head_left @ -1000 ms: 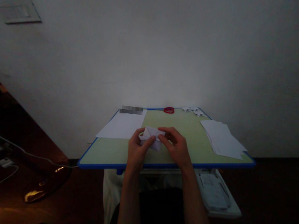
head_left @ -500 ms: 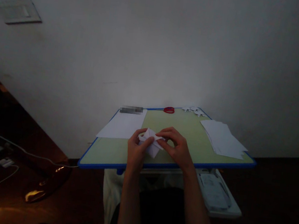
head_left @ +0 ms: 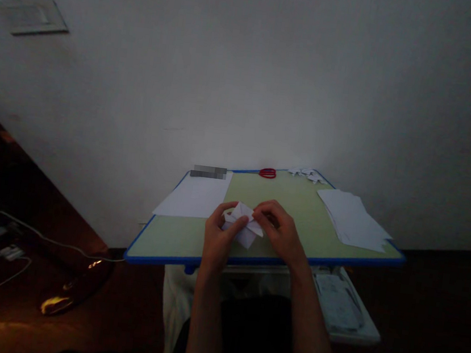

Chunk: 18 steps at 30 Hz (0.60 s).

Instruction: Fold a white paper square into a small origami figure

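Note:
A piece of folded white paper (head_left: 246, 237) with several creased flaps is held up over the near part of the table. My left hand (head_left: 218, 234) grips it from the left, thumb pressed across its front and fingers behind. At its upper right, my right hand (head_left: 279, 230) pinches a flap between thumb and forefinger. The fingers hide part of both side edges of the paper.
The green tabletop (head_left: 259, 194) has a blue rim. On it are a white sheet (head_left: 196, 197) with a blurred dark item, red-handled scissors (head_left: 267, 173), small folded paper pieces (head_left: 306, 174) and a paper stack (head_left: 352, 219). A drawer (head_left: 342, 304) juts out below right.
Both hands and the paper sit slightly farther right in the picture. My right fingers have shifted on the flap, and a lower-right flap of the paper now shows more.

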Each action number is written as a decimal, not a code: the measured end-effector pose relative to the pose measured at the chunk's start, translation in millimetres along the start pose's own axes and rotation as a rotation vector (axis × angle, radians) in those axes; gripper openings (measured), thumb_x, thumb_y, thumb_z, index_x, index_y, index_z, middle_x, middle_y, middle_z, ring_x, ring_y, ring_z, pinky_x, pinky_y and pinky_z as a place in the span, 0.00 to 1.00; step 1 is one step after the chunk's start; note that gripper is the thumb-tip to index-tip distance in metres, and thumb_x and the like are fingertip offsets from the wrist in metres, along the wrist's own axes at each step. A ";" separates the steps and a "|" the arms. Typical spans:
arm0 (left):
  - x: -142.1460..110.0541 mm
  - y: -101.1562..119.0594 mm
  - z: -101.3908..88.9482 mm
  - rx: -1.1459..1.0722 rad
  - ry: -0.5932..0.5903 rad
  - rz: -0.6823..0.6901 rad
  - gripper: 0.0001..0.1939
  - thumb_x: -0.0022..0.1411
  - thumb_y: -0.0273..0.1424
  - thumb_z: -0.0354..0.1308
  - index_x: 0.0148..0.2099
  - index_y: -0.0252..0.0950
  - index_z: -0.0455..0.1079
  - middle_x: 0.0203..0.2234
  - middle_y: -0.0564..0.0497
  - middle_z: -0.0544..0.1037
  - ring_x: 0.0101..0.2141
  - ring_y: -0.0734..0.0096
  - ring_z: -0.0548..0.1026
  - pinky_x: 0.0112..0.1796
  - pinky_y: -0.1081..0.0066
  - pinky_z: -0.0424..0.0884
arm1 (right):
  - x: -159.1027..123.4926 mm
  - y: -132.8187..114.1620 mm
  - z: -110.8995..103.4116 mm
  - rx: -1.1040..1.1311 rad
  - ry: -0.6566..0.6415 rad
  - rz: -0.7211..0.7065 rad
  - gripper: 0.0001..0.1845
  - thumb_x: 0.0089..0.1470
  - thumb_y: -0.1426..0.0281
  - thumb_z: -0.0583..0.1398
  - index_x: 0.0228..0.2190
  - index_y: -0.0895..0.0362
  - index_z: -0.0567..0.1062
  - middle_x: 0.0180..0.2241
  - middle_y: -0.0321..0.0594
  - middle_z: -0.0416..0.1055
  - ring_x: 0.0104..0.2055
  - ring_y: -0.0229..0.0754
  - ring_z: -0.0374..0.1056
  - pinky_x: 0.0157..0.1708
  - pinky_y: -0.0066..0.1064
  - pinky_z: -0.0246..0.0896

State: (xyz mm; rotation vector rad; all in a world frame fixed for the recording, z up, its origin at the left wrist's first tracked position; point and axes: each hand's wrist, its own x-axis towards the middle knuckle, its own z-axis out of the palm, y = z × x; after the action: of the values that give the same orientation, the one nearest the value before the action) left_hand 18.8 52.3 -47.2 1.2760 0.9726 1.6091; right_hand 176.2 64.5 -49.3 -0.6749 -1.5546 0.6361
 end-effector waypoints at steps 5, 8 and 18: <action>-0.9 1.6 2.0 0.039 -0.058 0.026 0.26 0.52 0.39 0.73 0.51 0.35 0.74 0.31 0.49 0.82 0.27 0.71 0.77 0.29 0.75 0.71 | 0.8 -0.5 0.4 -0.029 0.063 0.060 0.08 0.62 0.65 0.63 0.31 0.54 0.75 0.34 0.37 0.70 0.37 0.41 0.69 0.36 0.31 0.66; -1.7 3.1 2.7 0.072 -0.085 0.035 0.28 0.52 0.39 0.74 0.52 0.35 0.73 0.31 0.50 0.82 0.27 0.71 0.77 0.29 0.75 0.71 | 0.9 -0.2 0.4 -0.019 0.099 0.093 0.09 0.60 0.64 0.64 0.30 0.54 0.75 0.32 0.36 0.71 0.36 0.41 0.70 0.36 0.31 0.66; -2.9 3.9 2.7 0.146 -0.116 0.062 0.29 0.50 0.37 0.75 0.52 0.36 0.72 0.30 0.51 0.81 0.27 0.71 0.76 0.28 0.75 0.71 | 0.4 0.3 1.0 0.000 0.167 0.128 0.08 0.56 0.63 0.67 0.30 0.55 0.78 0.31 0.38 0.76 0.35 0.43 0.74 0.38 0.34 0.69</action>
State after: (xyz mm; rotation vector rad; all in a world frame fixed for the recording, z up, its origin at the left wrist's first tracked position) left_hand 21.2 48.5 -44.0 1.4950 1.0011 1.5151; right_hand 175.1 65.0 -49.4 -0.8120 -1.3651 0.6572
